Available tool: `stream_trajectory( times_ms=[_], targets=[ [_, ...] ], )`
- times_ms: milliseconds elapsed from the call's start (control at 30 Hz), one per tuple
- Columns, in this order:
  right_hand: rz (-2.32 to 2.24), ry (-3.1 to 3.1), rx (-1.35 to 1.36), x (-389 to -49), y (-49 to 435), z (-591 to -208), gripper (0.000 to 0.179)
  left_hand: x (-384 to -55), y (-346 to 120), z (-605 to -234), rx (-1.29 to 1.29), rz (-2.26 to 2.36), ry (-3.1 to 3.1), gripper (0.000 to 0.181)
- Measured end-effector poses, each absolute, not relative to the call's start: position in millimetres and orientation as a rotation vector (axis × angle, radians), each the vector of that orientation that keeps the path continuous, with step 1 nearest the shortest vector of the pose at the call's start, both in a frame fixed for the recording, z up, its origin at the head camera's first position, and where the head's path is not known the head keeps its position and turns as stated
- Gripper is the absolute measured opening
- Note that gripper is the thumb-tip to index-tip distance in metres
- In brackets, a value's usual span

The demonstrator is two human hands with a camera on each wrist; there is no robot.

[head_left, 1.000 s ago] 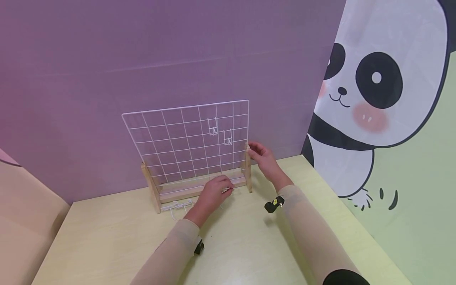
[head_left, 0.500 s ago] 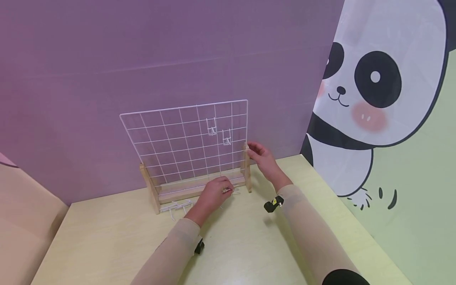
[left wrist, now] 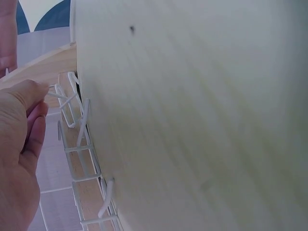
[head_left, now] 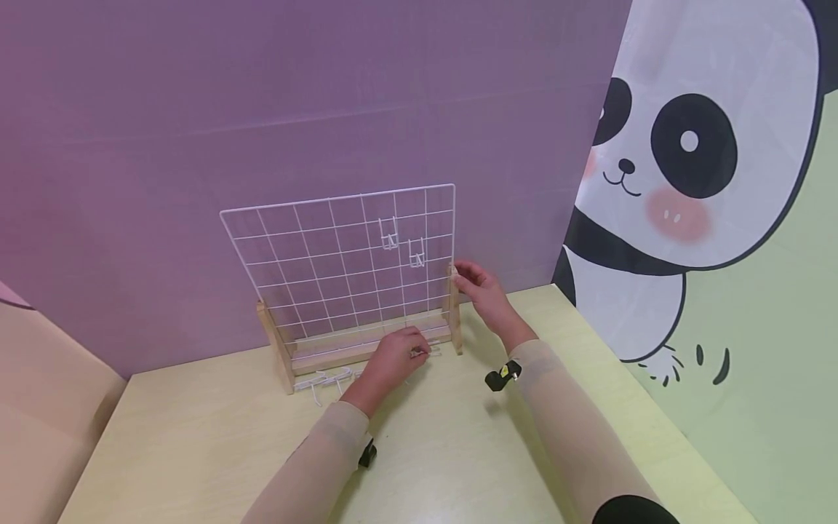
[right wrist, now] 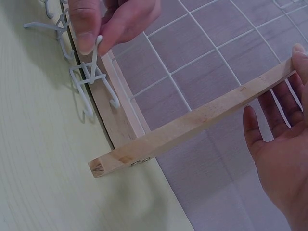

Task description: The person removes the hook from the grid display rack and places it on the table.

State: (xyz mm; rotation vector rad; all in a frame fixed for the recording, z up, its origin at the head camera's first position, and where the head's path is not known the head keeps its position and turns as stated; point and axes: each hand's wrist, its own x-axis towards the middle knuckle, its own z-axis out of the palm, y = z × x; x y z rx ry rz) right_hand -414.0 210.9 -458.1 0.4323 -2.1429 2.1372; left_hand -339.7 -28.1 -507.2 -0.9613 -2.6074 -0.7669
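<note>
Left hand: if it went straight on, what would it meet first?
The left hand, past its pinched white hook, would probably meet the right wooden upright, though depth is unclear.

- No words, brand or number can be read in any of the three views.
- Head view, between four and five o'clock: a yellow patch [head_left: 505, 370] on the black device [head_left: 496, 380] at the right cuff [head_left: 532, 358]; anything printed there is too small to read.
- Right wrist view, between six and seven o'clock: dark marks [right wrist: 140, 161] on the wooden upright [right wrist: 192, 118]; too blurred to tell whether they are characters.
</note>
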Motion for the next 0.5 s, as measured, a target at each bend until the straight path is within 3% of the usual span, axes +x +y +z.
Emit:
stream_trajectory(
  times_ms=[500],
  targets=[
    [2.128,-2.167,0.420,-412.8,210.5,-457.9,0.041,-342.0,-25.3,-510.4,-0.945,-0.808,-2.748,0.007]
  ],
)
